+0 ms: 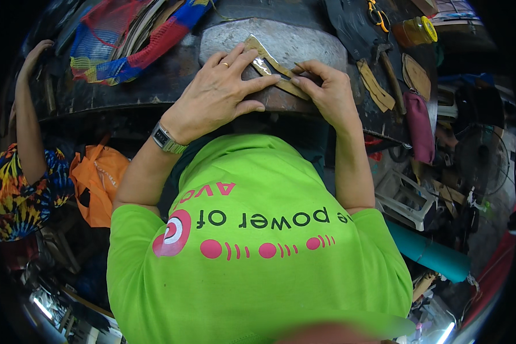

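Observation:
A flat golden-brown piece [252,43], angled like a V with a shiny inner face, lies on a worn grey slab [309,41] at the bench's front edge. My left hand [212,94] rests over its left side, fingers spread, with the index fingertip touching the lower strip. At the strip's right end, my right hand [328,89] has thumb and index finger closed on the piece's edge. Whether anything small is also in that pinch is hidden. The material looks like leather or a coated sheet.
Right of the slab lie brown cut pieces [375,86], a hammer [391,77], yellow-handled scissors [378,16], a yellow-lidded jar [411,32] and a maroon pouch [419,129]. A colourful mesh bag [89,49] sits at left. Another person's arm [30,114] reaches onto the bench's far left.

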### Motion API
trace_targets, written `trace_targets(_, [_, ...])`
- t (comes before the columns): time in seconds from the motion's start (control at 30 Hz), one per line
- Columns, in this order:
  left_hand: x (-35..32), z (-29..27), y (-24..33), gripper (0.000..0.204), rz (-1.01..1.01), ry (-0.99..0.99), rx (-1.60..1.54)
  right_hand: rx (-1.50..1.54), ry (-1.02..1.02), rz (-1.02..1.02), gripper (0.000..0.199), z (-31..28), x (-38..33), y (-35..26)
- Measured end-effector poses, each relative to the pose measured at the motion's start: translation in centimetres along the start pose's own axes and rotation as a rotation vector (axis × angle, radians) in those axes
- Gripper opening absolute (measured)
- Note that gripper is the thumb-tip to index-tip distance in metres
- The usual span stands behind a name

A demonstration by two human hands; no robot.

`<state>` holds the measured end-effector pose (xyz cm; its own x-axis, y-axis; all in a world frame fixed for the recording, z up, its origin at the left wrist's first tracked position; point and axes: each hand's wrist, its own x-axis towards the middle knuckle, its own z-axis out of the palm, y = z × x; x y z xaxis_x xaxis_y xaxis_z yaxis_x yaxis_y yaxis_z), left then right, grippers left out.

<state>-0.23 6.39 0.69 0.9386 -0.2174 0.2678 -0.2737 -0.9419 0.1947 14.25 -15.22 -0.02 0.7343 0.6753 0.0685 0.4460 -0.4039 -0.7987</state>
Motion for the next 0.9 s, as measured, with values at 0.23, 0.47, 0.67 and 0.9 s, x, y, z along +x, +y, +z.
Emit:
trace_targets(0.23, [-0.2,0.3,-0.1,0.058,0.008,-0.041,0.017,0.232,-0.094,0.144,0.026,-2.3,-0.3,0.8])
trace_targets(0.47, [-0.2,0.3,-0.1,0.062,-0.010,-0.060,0.002,0.126,-0.077,0.082,0.024,-3.0,-1.1,1.6])
trace_targets(0.67, [-0.1,0.1,-0.1,0.064,-0.003,-0.074,-0.001,0.007,-0.032,0.011,0.023,-2.5,-1.2,1.1])
trace_targets(0.9, [-0.1,-0.2,0.2,0.076,0.021,-0.131,0.009,-0.081,-0.021,-0.022,0.022,-2.3,-1.7,0.9])
